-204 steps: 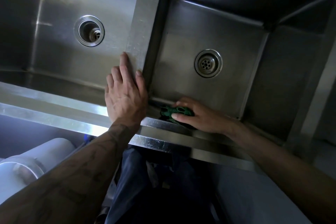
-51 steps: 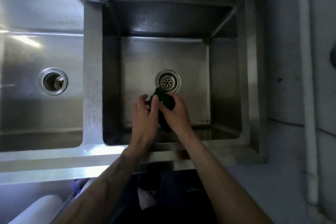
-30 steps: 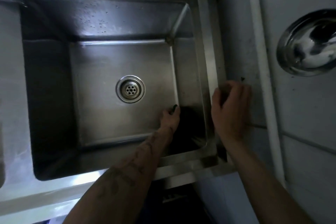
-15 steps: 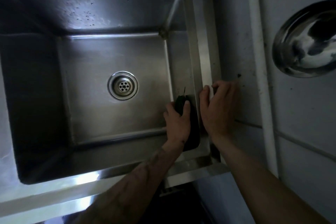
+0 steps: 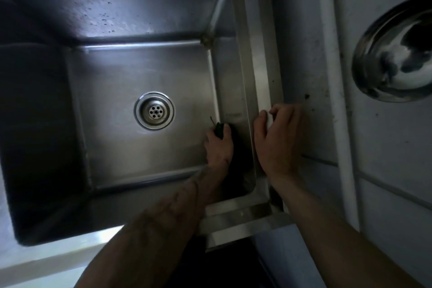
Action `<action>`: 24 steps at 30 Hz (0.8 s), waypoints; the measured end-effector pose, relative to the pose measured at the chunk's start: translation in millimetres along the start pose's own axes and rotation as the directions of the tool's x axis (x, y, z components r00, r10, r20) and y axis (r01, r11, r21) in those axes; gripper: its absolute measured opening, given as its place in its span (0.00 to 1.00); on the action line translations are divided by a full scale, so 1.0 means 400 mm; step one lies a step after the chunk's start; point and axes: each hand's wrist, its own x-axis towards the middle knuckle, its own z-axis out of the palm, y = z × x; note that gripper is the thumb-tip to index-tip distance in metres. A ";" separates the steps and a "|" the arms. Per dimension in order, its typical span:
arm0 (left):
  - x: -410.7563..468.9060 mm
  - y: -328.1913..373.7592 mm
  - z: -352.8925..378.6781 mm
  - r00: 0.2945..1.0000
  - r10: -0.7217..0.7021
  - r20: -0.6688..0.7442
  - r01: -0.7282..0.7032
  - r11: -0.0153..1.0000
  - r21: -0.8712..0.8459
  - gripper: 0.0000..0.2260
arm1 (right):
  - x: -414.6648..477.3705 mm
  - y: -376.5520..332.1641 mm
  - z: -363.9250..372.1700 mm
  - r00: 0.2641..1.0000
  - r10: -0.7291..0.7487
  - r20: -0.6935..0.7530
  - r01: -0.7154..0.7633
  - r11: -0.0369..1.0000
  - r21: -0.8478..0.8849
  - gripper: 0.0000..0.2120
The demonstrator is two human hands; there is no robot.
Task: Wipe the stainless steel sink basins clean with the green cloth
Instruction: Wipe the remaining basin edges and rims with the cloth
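The cloth is down in the basin, at the seam where the floor meets the right wall, about halfway along that wall. Only a dark green tip shows, poking past the fingers toward the far wall with a loose thread off it; the rest is buried under the palm and in shadow, so its long axis can't be made out. The left hand has its fingers curled round the cloth, grasping it against the steel, the forearm coming in over the near edge.

To the hand's left the floor lies open all the way across, with the drain near the middle, apart from the cloth. On its right there is no room at all: the wall rises straight to the rim. The far wall is speckled with droplets.

The right hand sits on that rim, just beside the left, thumb on the bright strip and fingers bent over the outer edge; whether it truly clasps the rim I can't tell. Beyond it a white pipe runs alongside, and a steel bowl sits well off to the right
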 end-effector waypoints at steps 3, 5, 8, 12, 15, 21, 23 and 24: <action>-0.051 0.029 -0.004 0.978 0.206 -0.040 -0.208 0.977 -0.050 0.21 | 0.001 0.004 0.003 1.000 -0.005 0.008 0.005 1.000 -0.007 0.09; -0.083 0.040 -0.002 0.934 0.352 -0.055 -0.356 0.925 -0.132 0.13 | 0.000 0.005 0.003 1.000 -0.001 0.019 0.001 1.000 -0.006 0.09; -0.065 0.043 -0.002 0.931 0.355 -0.087 -0.365 0.921 -0.140 0.14 | 0.000 0.002 0.002 1.000 0.002 0.018 -0.002 1.000 0.003 0.09; 0.022 0.008 0.003 0.998 0.065 -0.016 -0.066 0.996 -0.066 0.29 | 0.003 -0.004 -0.005 1.000 -0.012 0.007 0.012 1.000 -0.015 0.08; -0.031 0.054 -0.012 0.969 0.246 -0.018 -0.246 0.962 -0.116 0.23 | 0.001 -0.003 -0.003 1.000 -0.021 -0.002 0.021 1.000 -0.014 0.08; -0.008 0.073 0.004 0.924 0.371 -0.094 -0.380 0.918 -0.113 0.20 | 0.004 -0.006 -0.005 1.000 -0.027 0.000 0.027 0.999 -0.029 0.08; 0.040 0.061 0.007 0.976 0.209 -0.065 -0.210 0.978 -0.013 0.25 | 0.004 -0.007 -0.006 1.000 -0.023 0.005 0.023 0.999 -0.023 0.08; 0.042 0.063 0.005 0.983 0.178 -0.053 -0.177 0.984 0.024 0.25 | 0.003 -0.006 -0.006 1.000 -0.018 0.007 0.018 1.000 -0.021 0.08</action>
